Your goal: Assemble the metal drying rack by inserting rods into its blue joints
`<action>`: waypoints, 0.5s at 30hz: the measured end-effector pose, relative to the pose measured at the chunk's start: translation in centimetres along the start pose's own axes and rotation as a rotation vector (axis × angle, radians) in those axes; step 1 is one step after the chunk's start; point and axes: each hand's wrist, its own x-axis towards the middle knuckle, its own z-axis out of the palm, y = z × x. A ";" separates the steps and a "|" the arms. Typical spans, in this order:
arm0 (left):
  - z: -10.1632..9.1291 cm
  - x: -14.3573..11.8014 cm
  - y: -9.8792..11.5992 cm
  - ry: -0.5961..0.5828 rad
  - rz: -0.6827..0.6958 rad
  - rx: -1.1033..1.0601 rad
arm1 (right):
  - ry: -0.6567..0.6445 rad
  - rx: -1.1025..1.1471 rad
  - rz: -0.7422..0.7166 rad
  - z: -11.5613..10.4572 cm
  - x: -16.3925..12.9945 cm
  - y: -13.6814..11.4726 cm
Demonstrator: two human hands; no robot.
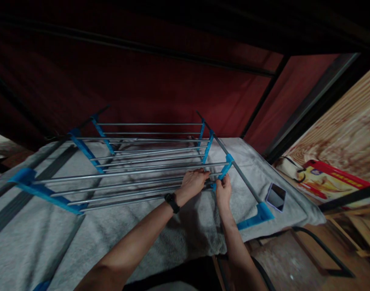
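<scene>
A rack of grey metal rods and blue plastic brackets lies on a grey cloth. My left hand, with a black watch at the wrist, is closed around a metal rod near its right end. Just to the right, my right hand grips the lower part of a blue bracket, its fingertips partly hidden behind it. The rod ends at that bracket are partly covered by my hands. At the opposite end, several rods meet another blue bracket.
A phone lies on the cloth at the right, near a blue corner piece on the side pole. A red and yellow box sits beyond. Dark red panels stand behind the rack.
</scene>
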 end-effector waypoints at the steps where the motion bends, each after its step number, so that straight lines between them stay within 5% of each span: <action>1: 0.0 -0.1 -0.1 0.004 0.002 0.007 | 0.001 -0.006 0.004 0.0 -0.1 0.0; 15: -0.1 -0.3 -0.1 -0.040 0.012 0.022 | 0.014 -0.047 0.027 0.4 -0.9 -1.1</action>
